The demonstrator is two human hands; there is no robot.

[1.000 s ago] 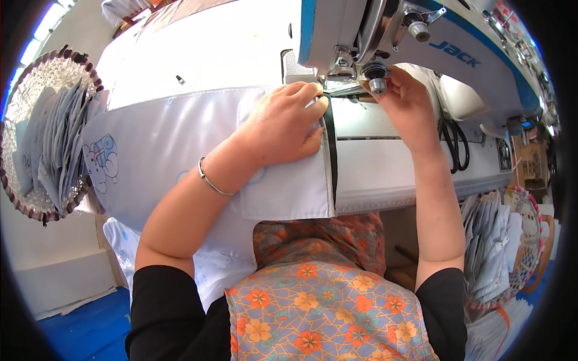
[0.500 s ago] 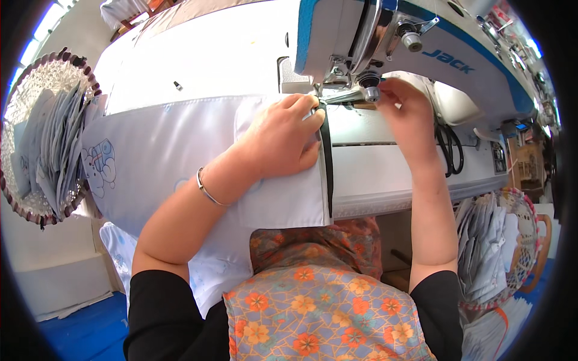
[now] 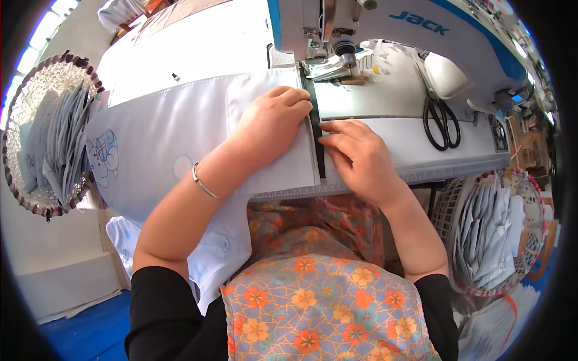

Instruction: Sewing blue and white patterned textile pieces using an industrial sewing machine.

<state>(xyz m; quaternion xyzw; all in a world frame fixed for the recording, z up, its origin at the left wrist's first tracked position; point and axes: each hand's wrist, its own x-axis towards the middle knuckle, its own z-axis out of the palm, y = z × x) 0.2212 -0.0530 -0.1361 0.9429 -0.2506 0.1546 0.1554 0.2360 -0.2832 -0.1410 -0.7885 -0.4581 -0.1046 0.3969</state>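
Laying, in the head view, the left hand palm down on the pale fabric, fingers close together, tips at the black strip along its right edge; impossible to tell any grip, with the palm side hidden. Bringing the right hand to the strip's other side, fingers loosely bent, tips touching or just beside it, thumb apart below; unclear whether pinching. Keeping fabric and strip on the white table, just in front of the sewing machine's needle area, with a printed cartoon figure toward the fabric's left end. Showing black-handled scissors right of the right hand, under the machine arm; also a left basket and a right basket, both holding folded pale pieces.
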